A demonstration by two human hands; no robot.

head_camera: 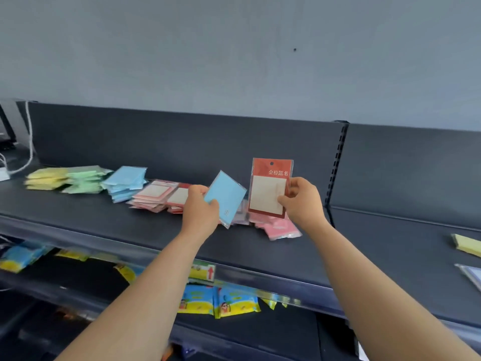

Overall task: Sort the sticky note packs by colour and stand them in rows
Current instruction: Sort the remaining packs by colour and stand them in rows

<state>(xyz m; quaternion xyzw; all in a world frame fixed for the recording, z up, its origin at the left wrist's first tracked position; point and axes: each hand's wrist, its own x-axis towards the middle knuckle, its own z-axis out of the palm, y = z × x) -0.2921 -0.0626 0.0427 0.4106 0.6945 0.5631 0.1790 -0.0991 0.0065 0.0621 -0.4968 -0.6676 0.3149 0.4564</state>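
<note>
My left hand (200,208) grips a light blue sticky note pack (227,196), tilted, above the dark shelf (130,230). My right hand (299,201) pinches a red pack with a cream window (268,188), held upright. Under both hands lies a loose heap of pink packs (279,227). To the left lie flat piles sorted by colour: yellow (45,178), green (84,178), blue (125,183), and pink and red packs (156,195).
A slotted upright post (337,165) divides the shelf. On the right section lie a yellow pack (467,244) and a clear-wrapped pack (471,276). The lower shelf holds blue and yellow packets (221,302). A white cable (28,142) hangs at the far left.
</note>
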